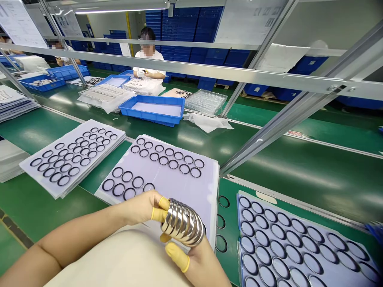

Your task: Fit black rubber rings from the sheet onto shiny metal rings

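A curved stack of several shiny metal rings (pixel 182 224) is held between both hands, low in the middle of the view. My left hand (pixel 143 207) pinches its left end with fingers in yellow cots. My right hand (pixel 200 261) cups the stack from below, its yellow-capped thumb lying alongside. Just behind the hands lies a pale sheet (pixel 179 187) carrying rows of black rings. Three loose black rings (pixel 220 221) lie on the green table beside that sheet.
A second ring-filled sheet (pixel 36 175) lies to the left and a third (pixel 302 223) to the right. A slanted metal frame bar (pixel 299 111) crosses above the belt. Farther back stand a blue tray (pixel 155 109), clear trays (pixel 205 101) and seated co-workers (pixel 149 59).
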